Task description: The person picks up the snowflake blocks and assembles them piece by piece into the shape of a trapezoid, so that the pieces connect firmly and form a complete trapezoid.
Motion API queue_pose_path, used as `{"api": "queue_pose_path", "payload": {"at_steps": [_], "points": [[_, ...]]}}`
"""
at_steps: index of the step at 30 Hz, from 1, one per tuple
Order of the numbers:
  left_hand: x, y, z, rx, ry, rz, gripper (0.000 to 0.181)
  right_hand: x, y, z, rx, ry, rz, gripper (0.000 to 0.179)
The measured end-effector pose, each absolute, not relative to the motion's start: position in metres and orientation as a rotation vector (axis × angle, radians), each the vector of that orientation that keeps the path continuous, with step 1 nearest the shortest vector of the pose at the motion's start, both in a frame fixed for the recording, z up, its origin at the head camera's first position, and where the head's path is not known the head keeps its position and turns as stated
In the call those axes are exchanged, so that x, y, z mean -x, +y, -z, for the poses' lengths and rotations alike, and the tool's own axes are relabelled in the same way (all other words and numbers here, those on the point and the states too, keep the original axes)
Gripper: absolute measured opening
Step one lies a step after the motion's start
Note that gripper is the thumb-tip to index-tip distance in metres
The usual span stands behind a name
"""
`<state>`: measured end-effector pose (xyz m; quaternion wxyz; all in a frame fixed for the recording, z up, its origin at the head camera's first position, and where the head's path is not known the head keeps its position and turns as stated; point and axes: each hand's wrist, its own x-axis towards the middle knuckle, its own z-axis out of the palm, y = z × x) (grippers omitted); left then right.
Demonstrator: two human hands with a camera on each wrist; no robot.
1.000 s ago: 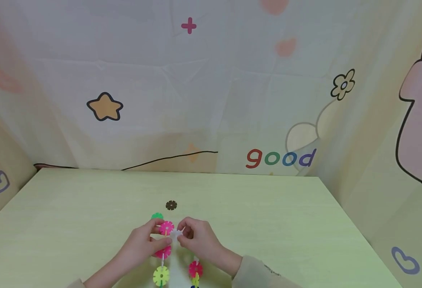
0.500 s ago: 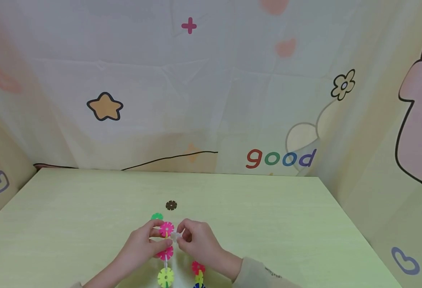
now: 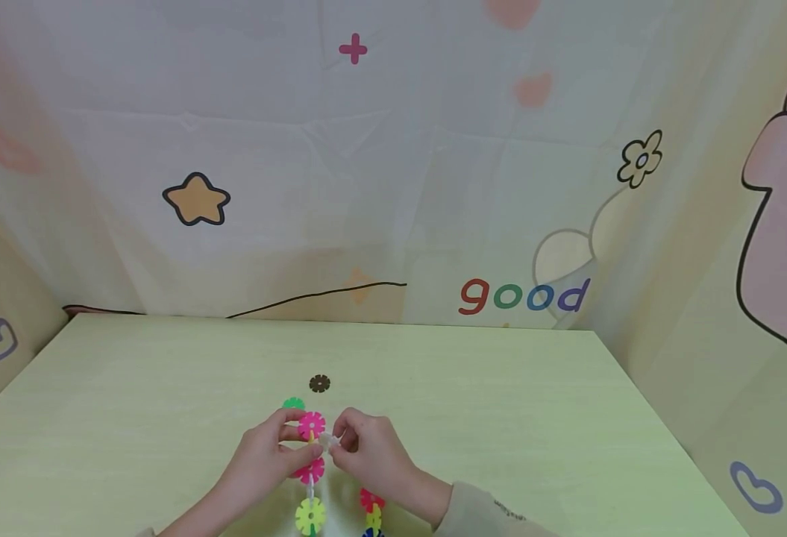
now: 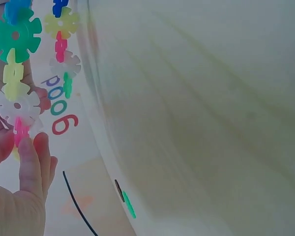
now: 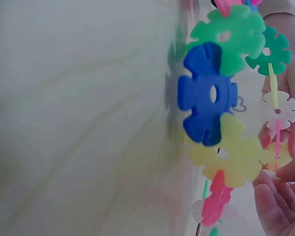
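Note:
Between both hands runs a chain of slotted snowflake discs. In the head view my left hand [image 3: 265, 455] pinches it beside an upper pink disc [image 3: 311, 425], with the thumb over the links below. A lower pink disc [image 3: 312, 470] and a yellow disc [image 3: 310, 514] hang underneath. My right hand [image 3: 374, 451] pinches a white disc [image 3: 327, 441] close to the left fingertips; fingers partly cover it. A second strand, with a red disc [image 3: 371, 498], hangs below the right hand. In the right wrist view a blue disc [image 5: 204, 96] and a pale yellow disc [image 5: 231, 160] are linked.
A loose brown disc [image 3: 319, 383] lies on the pale table [image 3: 500, 418] beyond the hands. Nearer, a green disc [image 3: 293, 403] lies just behind the left fingers. A printed curtain [image 3: 400, 186] stands along the table's back edge.
The white disc has dipped slightly and turned between the fingertips. Below the right hand the strand has shifted a little right, and the yellow disc has swung slightly right. Both hands stay nearly in place.

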<state>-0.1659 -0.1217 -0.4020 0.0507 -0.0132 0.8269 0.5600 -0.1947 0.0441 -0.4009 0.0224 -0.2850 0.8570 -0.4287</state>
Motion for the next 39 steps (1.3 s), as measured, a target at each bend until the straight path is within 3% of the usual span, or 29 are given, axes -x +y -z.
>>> {"api": "queue_pose_path", "payload": {"at_steps": [39], "points": [[0.1651,-0.1240,0.4017,-0.004,2.478,-1.764,0.061,0.1963,0.0364,0.3954,0.971,2.725,1.215,0.012]]}}
